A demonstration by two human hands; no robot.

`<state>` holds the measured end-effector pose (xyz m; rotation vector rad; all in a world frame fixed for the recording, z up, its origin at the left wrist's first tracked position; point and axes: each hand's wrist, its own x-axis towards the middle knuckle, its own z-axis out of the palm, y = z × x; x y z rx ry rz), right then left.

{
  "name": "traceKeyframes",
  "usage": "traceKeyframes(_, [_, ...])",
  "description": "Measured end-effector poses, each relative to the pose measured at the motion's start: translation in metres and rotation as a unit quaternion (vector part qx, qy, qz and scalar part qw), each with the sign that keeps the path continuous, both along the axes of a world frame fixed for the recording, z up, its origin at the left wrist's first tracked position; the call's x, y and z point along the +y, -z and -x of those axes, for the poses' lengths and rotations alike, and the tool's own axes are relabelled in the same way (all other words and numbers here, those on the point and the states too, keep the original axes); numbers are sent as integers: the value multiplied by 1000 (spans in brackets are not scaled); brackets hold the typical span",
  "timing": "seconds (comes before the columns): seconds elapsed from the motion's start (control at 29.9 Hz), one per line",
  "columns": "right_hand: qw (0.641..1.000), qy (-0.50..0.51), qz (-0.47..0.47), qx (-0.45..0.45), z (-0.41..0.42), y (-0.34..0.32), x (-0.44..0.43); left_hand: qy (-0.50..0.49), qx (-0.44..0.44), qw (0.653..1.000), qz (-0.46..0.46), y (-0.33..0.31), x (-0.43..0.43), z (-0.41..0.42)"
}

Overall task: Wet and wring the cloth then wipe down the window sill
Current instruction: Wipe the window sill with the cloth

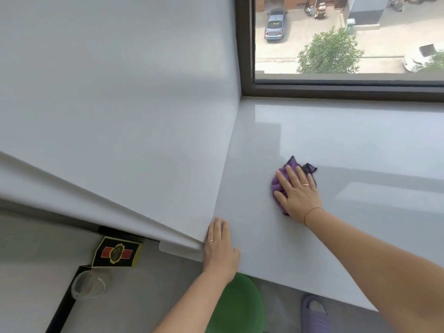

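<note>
A purple cloth with dark edging [278, 186] lies bunched on the glossy white window sill [360, 150], near its left part. My right hand [299, 193] presses flat on top of the cloth, fingers spread toward the window, covering most of it. My left hand [219, 246] rests flat on the sill's front left corner, where the sill meets the side wall, and holds nothing.
A dark window frame [336, 91] runs along the sill's far edge. The white side wall [144, 116] bounds the sill on the left. Below on the floor are a black and yellow box [117, 252], a clear plastic container [87, 286] and a purple slipper [314, 313].
</note>
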<state>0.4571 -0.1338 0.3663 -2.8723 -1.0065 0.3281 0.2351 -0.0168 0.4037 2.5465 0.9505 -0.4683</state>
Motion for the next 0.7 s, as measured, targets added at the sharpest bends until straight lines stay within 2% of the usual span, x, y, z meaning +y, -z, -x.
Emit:
traceKeyframes(0.1, [996, 79, -11, 27, 17, -4, 19, -23, -44, 999, 23, -4, 2, -2])
traceKeyframes(0.13, [998, 60, -18, 32, 32, -5, 30, -47, -84, 995, 36, -6, 2, -4])
traceKeyframes(0.23, [995, -82, -34, 54, 93, -5, 59, -94, -203, 973, 57, -16, 1, -8])
traceKeyframes(0.33, [985, -160, -13, 63, 151, -6, 69, -115, -256, 957, 79, -26, 2, -11])
traceKeyframes(0.5, [991, -122, -29, 39, 221, -12, 61, -108, -233, 957, 135, -29, 8, -9])
traceKeyframes(0.64, [984, -172, -27, 24, 215, -14, 40, -66, -191, 972, 123, -25, 12, -8])
traceKeyframes(0.7, [990, -139, -28, 27, 201, -20, 22, -31, -156, 982, 98, -23, 13, -8])
